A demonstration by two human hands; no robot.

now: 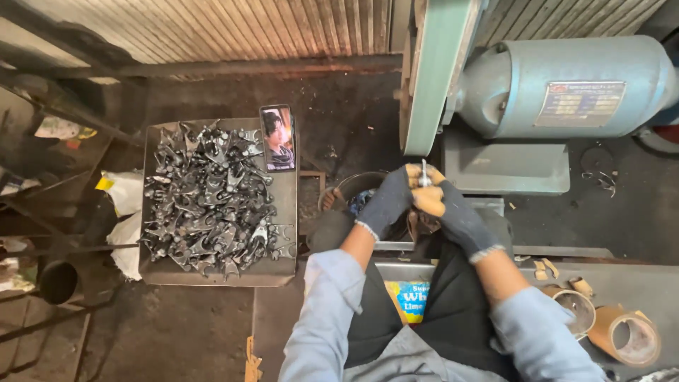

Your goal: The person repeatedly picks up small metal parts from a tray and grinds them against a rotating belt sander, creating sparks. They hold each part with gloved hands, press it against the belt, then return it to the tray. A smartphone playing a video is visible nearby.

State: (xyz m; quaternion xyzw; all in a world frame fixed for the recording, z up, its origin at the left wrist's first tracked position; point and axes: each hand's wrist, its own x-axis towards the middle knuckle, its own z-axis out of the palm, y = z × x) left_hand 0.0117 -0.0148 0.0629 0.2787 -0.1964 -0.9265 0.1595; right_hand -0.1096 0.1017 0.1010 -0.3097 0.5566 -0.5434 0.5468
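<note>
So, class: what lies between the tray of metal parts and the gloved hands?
In the head view, a dark round bucket sits between the tray and the hands; otherwise dark floor.

I count my two gloved hands, left hand [385, 201] and right hand [453, 212], pinching one small silvery metal piece [424, 173] between them. At left sits one dark square metal tray [286, 212] with a heap of dark forged metal parts [209, 198], too many to count. One phone [277, 138] leans at its far edge. Two brown tape rolls [626, 336] lie near right. One grey-blue motor [566, 88] stands far right.
</note>
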